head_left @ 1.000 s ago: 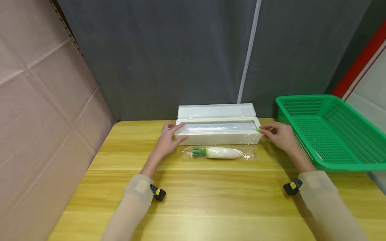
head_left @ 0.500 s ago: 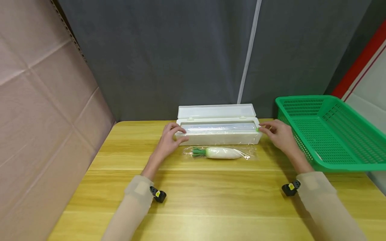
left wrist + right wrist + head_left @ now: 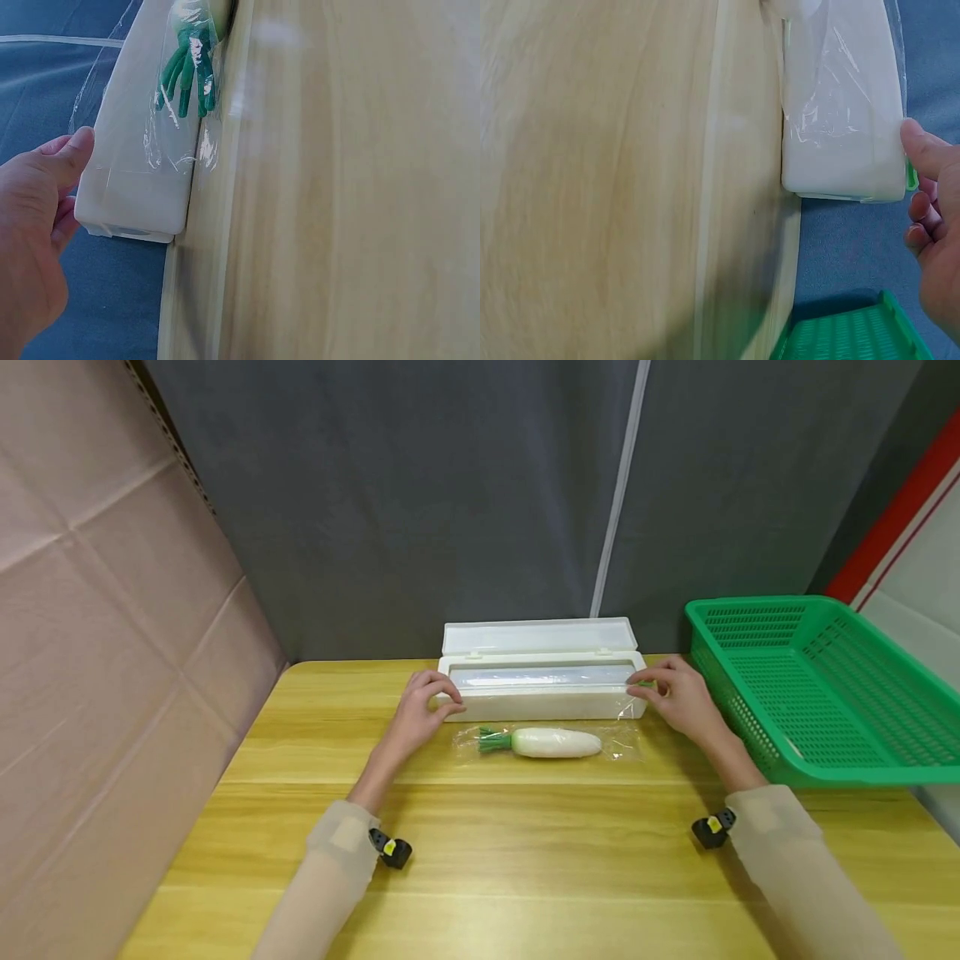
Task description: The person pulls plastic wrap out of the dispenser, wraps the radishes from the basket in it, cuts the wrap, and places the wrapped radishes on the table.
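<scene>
A white cling film box [image 3: 540,704] stands at the table's back edge with its lid [image 3: 538,636] raised. In the opening shows the film roll [image 3: 543,677]. My left hand [image 3: 417,708] pinches the clear cling film at the box's left front edge; its index fingertip is hidden in the left wrist view. At the right end, my right hand [image 3: 678,697] pinches the film between thumb and fingers. A small green slider [image 3: 911,175] sits by the right fingers. In front of the box lies a white radish [image 3: 557,742] with green stalks [image 3: 187,71], clear film around it.
A green plastic basket [image 3: 806,693] stands at the right, close to my right forearm. Behind the wooden table [image 3: 517,852] hangs a dark grey curtain [image 3: 420,510]. A pinkish cloth wall [image 3: 112,652] rises on the left.
My right hand has moved a little left, from the green slider at the box's right end onto the film. The left thumb and index finger have closed together at the front edge.
</scene>
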Action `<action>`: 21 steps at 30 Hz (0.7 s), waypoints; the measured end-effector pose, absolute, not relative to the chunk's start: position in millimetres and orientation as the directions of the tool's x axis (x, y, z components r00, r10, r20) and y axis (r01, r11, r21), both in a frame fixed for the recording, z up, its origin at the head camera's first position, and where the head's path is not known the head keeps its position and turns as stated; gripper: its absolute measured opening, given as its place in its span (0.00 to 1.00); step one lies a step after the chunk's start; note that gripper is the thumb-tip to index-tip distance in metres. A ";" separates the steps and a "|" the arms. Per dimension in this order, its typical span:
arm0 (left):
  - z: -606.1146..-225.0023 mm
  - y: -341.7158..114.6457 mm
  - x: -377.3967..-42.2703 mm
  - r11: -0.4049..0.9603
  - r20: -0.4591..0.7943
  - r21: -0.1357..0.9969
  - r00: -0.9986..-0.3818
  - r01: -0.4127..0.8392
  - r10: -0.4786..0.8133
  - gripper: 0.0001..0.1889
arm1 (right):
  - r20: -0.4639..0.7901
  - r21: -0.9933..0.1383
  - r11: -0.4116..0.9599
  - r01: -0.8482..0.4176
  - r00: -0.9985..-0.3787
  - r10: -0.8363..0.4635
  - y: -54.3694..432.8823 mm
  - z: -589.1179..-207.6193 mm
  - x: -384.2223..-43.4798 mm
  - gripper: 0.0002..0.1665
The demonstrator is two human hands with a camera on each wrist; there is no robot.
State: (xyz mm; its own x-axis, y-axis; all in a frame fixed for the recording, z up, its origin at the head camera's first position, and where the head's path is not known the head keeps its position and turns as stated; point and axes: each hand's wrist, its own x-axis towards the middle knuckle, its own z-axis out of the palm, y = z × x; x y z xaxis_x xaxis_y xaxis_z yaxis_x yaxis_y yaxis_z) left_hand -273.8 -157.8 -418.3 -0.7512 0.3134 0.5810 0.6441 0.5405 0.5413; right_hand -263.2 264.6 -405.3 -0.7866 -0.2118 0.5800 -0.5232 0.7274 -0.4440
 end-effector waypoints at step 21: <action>-415.9 -160.0 -266.1 0.546 0.540 0.561 -0.775 0.623 0.329 0.07 | 0.601 -0.438 0.736 -0.517 -0.777 -0.188 260.7 -407.4 -258.3 0.05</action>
